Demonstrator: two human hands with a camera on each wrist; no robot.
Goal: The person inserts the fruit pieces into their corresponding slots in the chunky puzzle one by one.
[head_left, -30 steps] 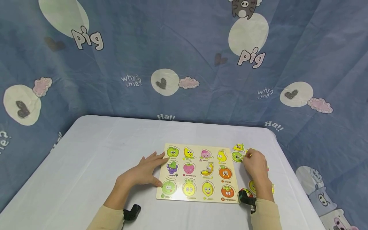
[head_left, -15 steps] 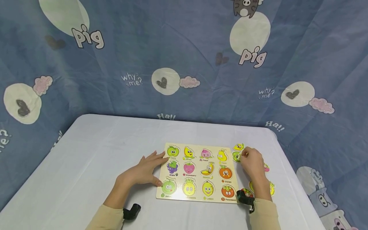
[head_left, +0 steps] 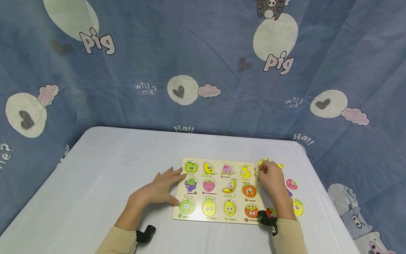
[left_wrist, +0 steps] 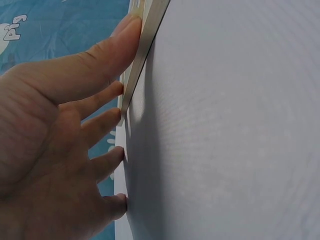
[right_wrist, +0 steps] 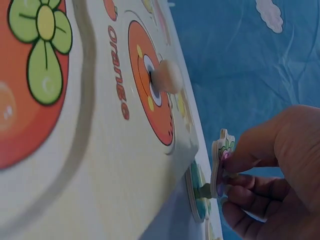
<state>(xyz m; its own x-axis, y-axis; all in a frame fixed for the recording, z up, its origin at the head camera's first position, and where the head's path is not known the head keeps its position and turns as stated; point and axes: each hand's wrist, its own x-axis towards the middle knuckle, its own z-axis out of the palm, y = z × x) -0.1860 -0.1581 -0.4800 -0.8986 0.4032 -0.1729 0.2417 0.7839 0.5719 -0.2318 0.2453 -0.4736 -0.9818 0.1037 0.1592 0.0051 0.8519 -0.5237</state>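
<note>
A pale wooden fruit puzzle board (head_left: 219, 194) lies on the table. My left hand (head_left: 160, 187) rests at its left edge, fingers spread and thumb on the rim; in the left wrist view the thumb (left_wrist: 112, 52) presses the board's edge. Just off the upper right corner, my right hand (head_left: 272, 176) pinches a small wooden puzzle piece (right_wrist: 222, 155) with green leaves and some pink, held on edge. Its full picture is hidden by the fingers. A green piece with a peg (right_wrist: 196, 192) lies close below it. An orange piece (right_wrist: 150, 82) with a round knob sits in the board.
Right of the board lie several loose pieces: a pink strawberry-like one (head_left: 291, 184), a purple one (head_left: 289, 192), a pineapple (head_left: 298, 207) and a red one (head_left: 271, 212). A yellow piece (head_left: 262, 162) lies beyond my right hand. White cloth (head_left: 127, 158) covers the table.
My right hand has moved left, closer to the board's right edge, uncovering pieces on the right and covering the green one. My left hand has stayed in place.
</note>
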